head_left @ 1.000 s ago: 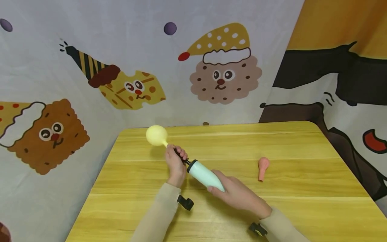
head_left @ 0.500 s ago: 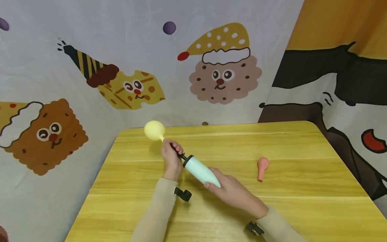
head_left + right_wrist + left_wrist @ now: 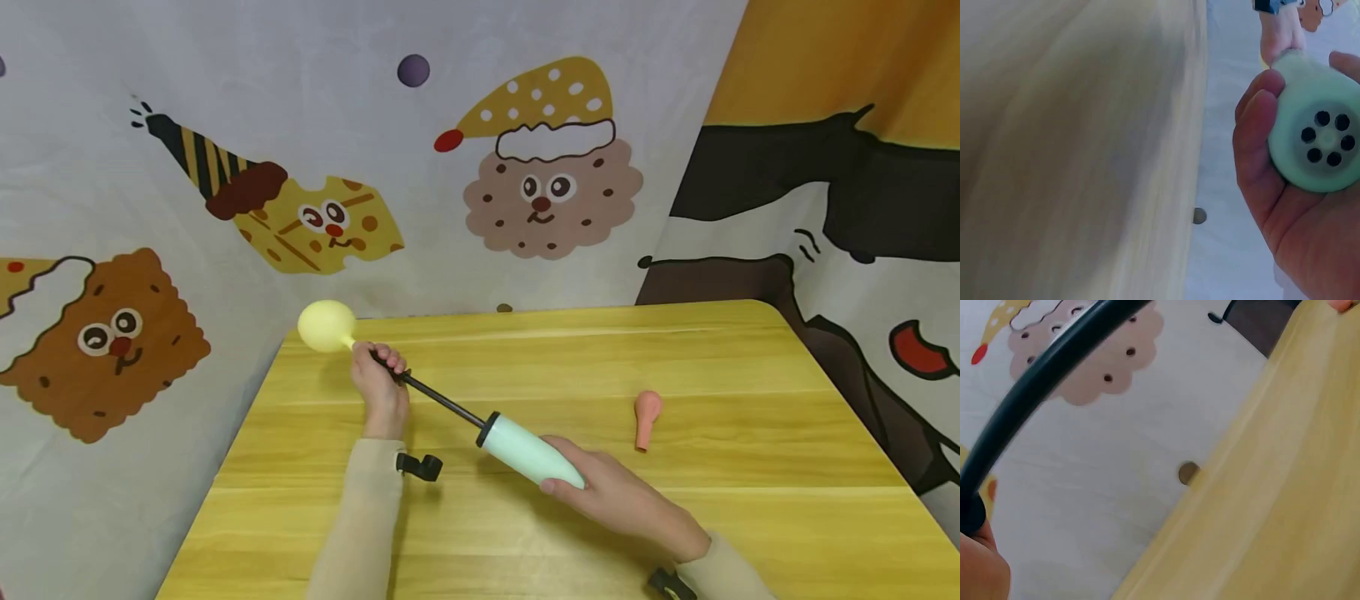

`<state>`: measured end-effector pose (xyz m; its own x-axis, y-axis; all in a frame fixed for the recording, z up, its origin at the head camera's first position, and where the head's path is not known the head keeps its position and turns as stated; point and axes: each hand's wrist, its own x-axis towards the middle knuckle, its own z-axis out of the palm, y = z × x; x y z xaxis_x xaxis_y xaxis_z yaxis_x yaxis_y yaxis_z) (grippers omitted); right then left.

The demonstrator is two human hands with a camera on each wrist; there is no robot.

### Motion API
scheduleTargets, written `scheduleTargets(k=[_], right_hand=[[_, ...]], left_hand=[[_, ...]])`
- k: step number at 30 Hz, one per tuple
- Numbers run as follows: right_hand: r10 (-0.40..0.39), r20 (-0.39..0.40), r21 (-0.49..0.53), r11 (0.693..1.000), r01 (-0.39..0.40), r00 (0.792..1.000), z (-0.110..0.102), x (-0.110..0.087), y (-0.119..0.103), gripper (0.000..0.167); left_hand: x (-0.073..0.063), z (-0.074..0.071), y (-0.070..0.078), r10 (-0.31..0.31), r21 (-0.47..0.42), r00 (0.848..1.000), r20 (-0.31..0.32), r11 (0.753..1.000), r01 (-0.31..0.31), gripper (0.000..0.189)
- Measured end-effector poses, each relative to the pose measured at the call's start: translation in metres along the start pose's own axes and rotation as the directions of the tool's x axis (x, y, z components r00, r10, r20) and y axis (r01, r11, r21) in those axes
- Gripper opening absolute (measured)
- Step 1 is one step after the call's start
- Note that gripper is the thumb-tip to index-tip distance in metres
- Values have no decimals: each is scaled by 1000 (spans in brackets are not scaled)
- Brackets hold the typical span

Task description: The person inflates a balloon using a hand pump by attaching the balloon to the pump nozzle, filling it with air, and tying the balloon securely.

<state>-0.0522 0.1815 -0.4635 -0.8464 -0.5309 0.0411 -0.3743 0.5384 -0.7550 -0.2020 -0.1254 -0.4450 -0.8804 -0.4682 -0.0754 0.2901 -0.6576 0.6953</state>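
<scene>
A balloon pump with a mint-green barrel (image 3: 531, 452) slants above the table, its black rod (image 3: 447, 401) drawn well out. My left hand (image 3: 378, 385) grips the black end of the pump, right at the neck of a small, round, partly inflated yellow balloon (image 3: 327, 326). Fingers and thumb of my right hand (image 3: 618, 493) curl round the lower barrel. In the right wrist view, the barrel's end face (image 3: 1327, 139) shows a ring of several dark holes. The left wrist view catches the dark rod (image 3: 1038, 387) crossing the upper left corner.
A limp pink balloon (image 3: 648, 419) lies on the wooden table (image 3: 750, 367), right of the pump. Behind the table's back edge hangs a pale cloth (image 3: 442, 267) printed with cartoon biscuits. Small black devices (image 3: 422, 467) are strapped at both wrists.
The rod, mostly inside the barrel earlier, now extends far out. My left hand and the yellow balloon have moved left; my right hand has shifted right and down with the barrel.
</scene>
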Motion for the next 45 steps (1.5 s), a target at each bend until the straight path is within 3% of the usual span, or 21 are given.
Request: scheduleTargets(k=[4,10,21,34,40,45], right_hand=[[-17,19,45,999,17,1000,4,-5,6,49],[-7,29,106,994,4,1000,15,-4,5,50],[71,7,40,997,-71,997,15,7,-10,58],[112,-26,96,989,-109,993,15,32,-22,59],[134,-41,131,983,-128,990,17,31,-23,56],[131,-42,108,986,-126,990,12,24,-25,53]], left_hand=[[-1,-3,-3,5,8,1000,1,1000,-5,33],[-14,2,-17,-47,64,998,51,997,44,31],[-21,13,-26,-53,95,995,79,994,45,37],[-54,27,-50,-137,195,978,155,975,106,37],[-50,30,-45,-107,189,985,138,979,80,39],[-36,28,-35,-83,150,988,130,987,63,38]])
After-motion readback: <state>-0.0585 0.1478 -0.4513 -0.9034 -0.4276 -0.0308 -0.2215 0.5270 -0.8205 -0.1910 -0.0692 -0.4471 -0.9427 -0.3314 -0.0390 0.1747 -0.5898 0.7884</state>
